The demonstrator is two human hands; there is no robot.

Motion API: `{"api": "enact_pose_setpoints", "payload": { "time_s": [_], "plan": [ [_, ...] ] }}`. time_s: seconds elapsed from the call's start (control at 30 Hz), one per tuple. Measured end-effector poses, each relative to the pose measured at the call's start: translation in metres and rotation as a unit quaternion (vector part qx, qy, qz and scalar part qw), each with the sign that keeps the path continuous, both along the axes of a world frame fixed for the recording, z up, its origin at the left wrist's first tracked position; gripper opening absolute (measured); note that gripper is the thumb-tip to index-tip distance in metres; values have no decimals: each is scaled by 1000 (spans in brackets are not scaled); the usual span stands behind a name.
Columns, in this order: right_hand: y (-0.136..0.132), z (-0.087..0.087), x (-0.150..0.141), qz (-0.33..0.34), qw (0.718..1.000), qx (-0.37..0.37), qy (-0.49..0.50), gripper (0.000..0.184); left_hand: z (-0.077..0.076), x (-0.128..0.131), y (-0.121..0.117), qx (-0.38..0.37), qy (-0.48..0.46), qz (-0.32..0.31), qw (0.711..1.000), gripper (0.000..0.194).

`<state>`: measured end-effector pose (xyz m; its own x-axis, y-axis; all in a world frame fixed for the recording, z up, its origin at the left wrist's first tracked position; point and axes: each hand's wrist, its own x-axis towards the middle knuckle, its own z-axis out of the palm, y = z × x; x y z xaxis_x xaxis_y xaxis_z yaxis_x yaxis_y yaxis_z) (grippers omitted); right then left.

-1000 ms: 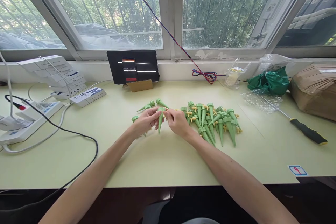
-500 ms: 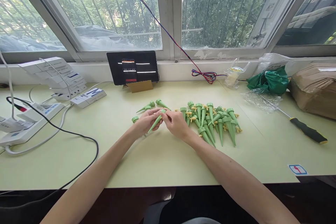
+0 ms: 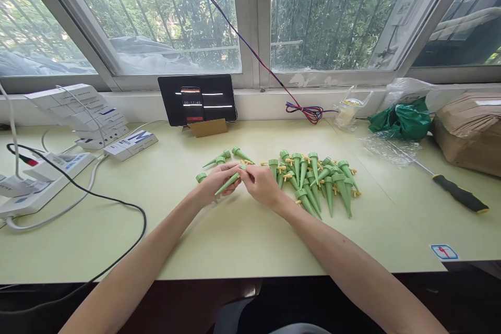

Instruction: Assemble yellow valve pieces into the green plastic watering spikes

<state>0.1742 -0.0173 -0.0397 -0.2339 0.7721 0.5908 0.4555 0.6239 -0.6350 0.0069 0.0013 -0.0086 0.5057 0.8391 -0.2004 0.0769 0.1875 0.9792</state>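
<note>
A green watering spike with a ridged cap lies slantwise between my hands above the table, tip pointing down-left. My left hand is closed around it. The fingers of my right hand are pinched at its capped end; they cover part of the cap. Just behind my left hand lie a few more green spikes, partly covered by my fingers. To the right of my right hand is a heap of green spikes with small yellow valves sticking out of their sides.
A tablet leans on a cardboard stand at the back. White boxes and a power strip with cables are at left. A screwdriver, green plastic bag and cardboard box occupy the right side.
The spike between my hands has tilted flatter, its tip swinging left and slightly up. Both hands stay in nearly the same place, and the heap has not moved.
</note>
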Motion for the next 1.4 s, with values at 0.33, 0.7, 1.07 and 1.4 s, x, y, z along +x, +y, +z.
{"api": "enact_pose_setpoints", "payload": {
  "time_s": [0.33,0.7,1.07,1.4],
  "plan": [
    [-2,-1,0,20,1000,-8,16,41,4,-1,-1,-57,17,14,998,30],
    [-1,-1,1,10,999,13,-33,37,3,-2,1,-65,15,26,997,30],
    [0,0,1,6,997,36,-65,36,1,-5,4,-71,21,28,997,30],
    [0,0,1,3,998,42,-55,36,2,-3,3,-63,21,20,998,28]
  ]
}}
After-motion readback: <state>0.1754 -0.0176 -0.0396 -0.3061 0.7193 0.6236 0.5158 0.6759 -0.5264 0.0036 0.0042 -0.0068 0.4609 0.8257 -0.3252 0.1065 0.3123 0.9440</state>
